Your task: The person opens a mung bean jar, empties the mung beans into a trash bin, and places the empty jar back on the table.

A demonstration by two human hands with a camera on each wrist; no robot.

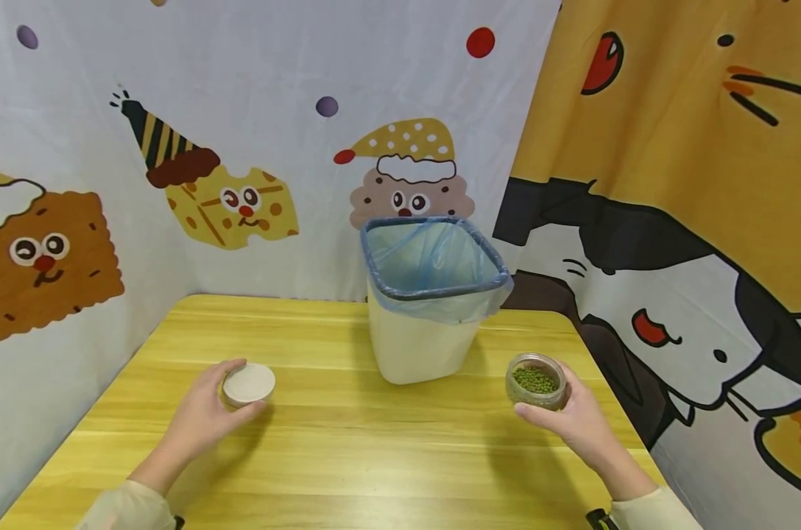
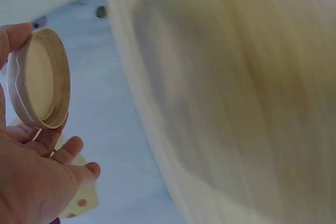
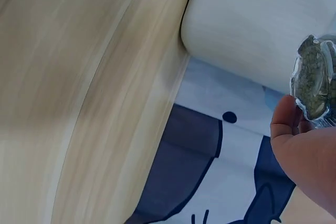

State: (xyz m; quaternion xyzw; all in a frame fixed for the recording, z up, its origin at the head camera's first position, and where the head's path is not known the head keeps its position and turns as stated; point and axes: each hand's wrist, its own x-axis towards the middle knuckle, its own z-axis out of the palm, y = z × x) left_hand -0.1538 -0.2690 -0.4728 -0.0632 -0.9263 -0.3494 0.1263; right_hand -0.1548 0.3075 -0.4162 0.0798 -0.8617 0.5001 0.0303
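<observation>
My left hand [image 1: 205, 412] pinches a round white lid [image 1: 249, 384] by its rim, thumb on one side and fingers on the other. From below, in the left wrist view, the hollow inner side of the lid [image 2: 42, 77] shows, held above the table. On the right, my right hand [image 1: 582, 423] grips a small clear jar [image 1: 536, 380] of green beans, its mouth uncovered. The right wrist view shows the underside of the jar [image 3: 312, 80], partly cut off by the frame edge, with the right hand [image 3: 310, 153] around it.
A white bin [image 1: 420, 338] lined with a blue plastic bag [image 1: 433, 294] stands at the back of the yellow wood-grain table [image 1: 347, 456], between the two hands. Printed cartoon curtains [image 1: 274, 88] hang behind the table and along its sides.
</observation>
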